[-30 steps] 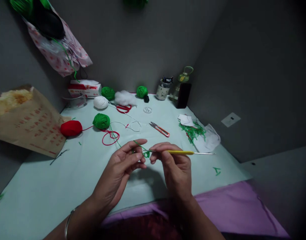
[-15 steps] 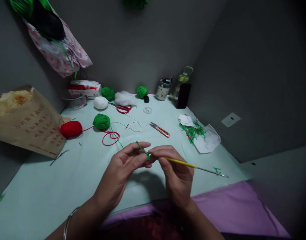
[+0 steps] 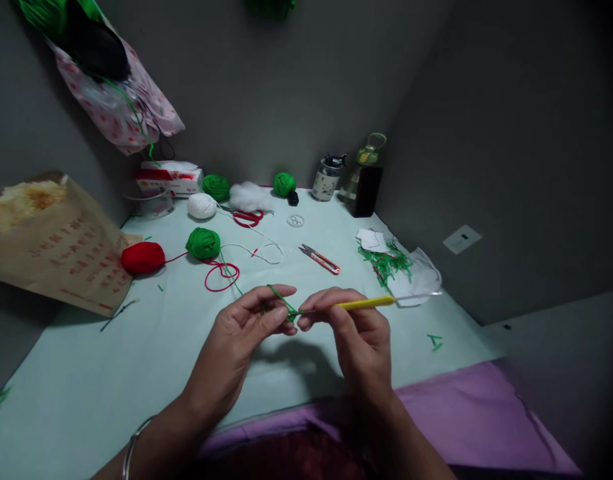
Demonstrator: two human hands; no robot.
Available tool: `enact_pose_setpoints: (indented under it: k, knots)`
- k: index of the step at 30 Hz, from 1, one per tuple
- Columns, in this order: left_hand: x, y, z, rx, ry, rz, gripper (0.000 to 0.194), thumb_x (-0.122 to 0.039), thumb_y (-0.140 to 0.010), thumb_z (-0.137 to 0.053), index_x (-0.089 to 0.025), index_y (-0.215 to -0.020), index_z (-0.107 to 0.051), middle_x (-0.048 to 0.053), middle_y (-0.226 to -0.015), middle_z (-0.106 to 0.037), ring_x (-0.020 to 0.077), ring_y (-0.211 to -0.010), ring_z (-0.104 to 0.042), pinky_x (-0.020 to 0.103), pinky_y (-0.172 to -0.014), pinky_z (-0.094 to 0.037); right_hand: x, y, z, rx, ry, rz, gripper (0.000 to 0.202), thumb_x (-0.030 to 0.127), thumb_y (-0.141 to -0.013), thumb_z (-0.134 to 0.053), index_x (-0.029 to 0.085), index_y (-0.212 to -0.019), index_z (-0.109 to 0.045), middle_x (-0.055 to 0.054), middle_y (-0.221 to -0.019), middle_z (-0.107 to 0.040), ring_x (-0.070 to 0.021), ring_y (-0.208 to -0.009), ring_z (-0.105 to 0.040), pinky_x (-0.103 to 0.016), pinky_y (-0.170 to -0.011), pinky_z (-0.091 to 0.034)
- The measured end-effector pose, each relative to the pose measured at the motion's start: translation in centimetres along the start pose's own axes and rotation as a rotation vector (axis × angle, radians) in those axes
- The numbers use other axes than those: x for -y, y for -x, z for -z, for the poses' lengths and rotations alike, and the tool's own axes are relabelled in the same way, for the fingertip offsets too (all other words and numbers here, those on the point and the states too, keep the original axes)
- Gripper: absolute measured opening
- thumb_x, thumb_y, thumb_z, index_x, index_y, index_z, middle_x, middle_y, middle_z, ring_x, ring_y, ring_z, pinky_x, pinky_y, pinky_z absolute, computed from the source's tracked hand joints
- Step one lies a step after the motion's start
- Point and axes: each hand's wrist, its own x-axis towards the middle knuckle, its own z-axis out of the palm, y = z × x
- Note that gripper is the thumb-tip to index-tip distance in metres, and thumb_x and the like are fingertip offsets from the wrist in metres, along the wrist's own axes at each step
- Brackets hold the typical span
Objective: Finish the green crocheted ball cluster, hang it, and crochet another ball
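My left hand (image 3: 246,330) pinches a small piece of green yarn work (image 3: 291,315) between thumb and fingers, with a green strand looped over the index finger. My right hand (image 3: 359,337) is closed on a crochet hook with a yellow handle (image 3: 367,303). The hook's left end meets the green loops by my left fingertips. Its bare metal end points right. From the left hand a strand leads back toward a green yarn ball (image 3: 203,243). Fine stitches are too small to tell.
Beyond my hands lie thread snips (image 3: 320,259), red-handled scissors (image 3: 248,218) and a red yarn ball (image 3: 143,258). Green scraps (image 3: 391,261) are on the right. A paper bag (image 3: 71,247) stands left. A bottle (image 3: 351,183) and phone (image 3: 368,192) are at the back.
The hook has swung so its right end points higher, nearly level now. My hands have moved slightly apart at the fingertips, and the left hand has shifted a little left.
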Motion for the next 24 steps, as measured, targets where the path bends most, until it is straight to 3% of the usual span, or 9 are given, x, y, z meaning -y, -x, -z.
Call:
enact_pose_setpoints:
  k: [7, 10, 12, 14, 19, 24]
  knots:
    - [0.2, 0.0, 0.3, -0.044, -0.137, -0.091, 0.024, -0.028, -0.088, -0.074, -0.029, -0.112, -0.073, -0.004, -0.083, -0.063, 0.0079, -0.075, -0.062, 0.019, -0.077, -0.049, 1.4, 0.7, 0.0, 0.148, 0.706, 0.457, 0.029, 0.005, -0.095, -0.051, 0.019, -0.117, -0.064, -0.008, -0.104, -0.072, -0.0160, -0.096, -0.070, -0.028, -0.079, -0.060]
    - [-0.1, 0.2, -0.1, -0.022, -0.064, -0.042, 0.033, -0.027, -0.086, -0.076, -0.026, -0.118, -0.070, -0.005, -0.081, -0.061, 0.0061, -0.066, -0.059, 0.018, -0.065, -0.049, 1.6, 0.8, 0.0, 0.200, 0.941, 0.578, 0.033, 0.006, -0.093, -0.057, 0.020, -0.121, -0.066, -0.009, -0.106, -0.072, -0.0178, -0.098, -0.070, -0.029, -0.079, -0.061]
    - [-0.4, 0.2, -0.4, 0.018, 0.019, 0.040, 0.038, -0.028, -0.086, -0.076, -0.024, -0.122, -0.067, -0.005, -0.078, -0.059, 0.0035, -0.055, -0.052, 0.016, -0.054, -0.045, 1.6, 0.8, 0.1, 0.226, 0.950, 0.622, 0.034, 0.008, -0.093, -0.057, 0.021, -0.123, -0.066, -0.008, -0.103, -0.072, -0.0190, -0.098, -0.070, -0.031, -0.079, -0.061]
    - [-0.6, 0.2, -0.5, 0.051, 0.100, 0.116, 0.040, -0.027, -0.085, -0.077, -0.021, -0.123, -0.067, -0.006, -0.073, -0.056, 0.0011, -0.047, -0.044, 0.015, -0.047, -0.040, 1.5, 0.8, 0.2, 0.209, 0.838, 0.579, 0.034, 0.008, -0.094, -0.055, 0.021, -0.123, -0.066, -0.008, -0.101, -0.071, -0.0184, -0.093, -0.070, -0.032, -0.076, -0.061]
    - [-1.0, 0.1, -0.5, 0.044, 0.146, 0.117, 0.036, -0.024, -0.085, -0.076, -0.017, -0.119, -0.068, -0.008, -0.063, -0.049, 0.0016, -0.047, -0.041, 0.014, -0.048, -0.039, 1.0, 0.5, 0.4, -0.037, 0.272, 0.216, 0.023, 0.017, -0.098, -0.051, 0.024, -0.104, -0.072, -0.003, -0.081, -0.064, -0.0162, -0.072, -0.061, -0.032, -0.062, -0.053]
    - [-0.4, 0.3, -0.5, 0.061, 0.090, 0.087, 0.033, -0.025, -0.086, -0.074, -0.018, -0.118, -0.068, -0.005, -0.069, -0.055, 0.0030, -0.050, -0.048, 0.017, -0.051, -0.040, 0.4, -0.2, 0.0, 0.032, 0.095, 0.060, 0.020, 0.022, -0.097, -0.057, 0.026, -0.100, -0.076, -0.006, -0.096, -0.069, -0.0171, -0.083, -0.062, -0.032, -0.065, -0.054]
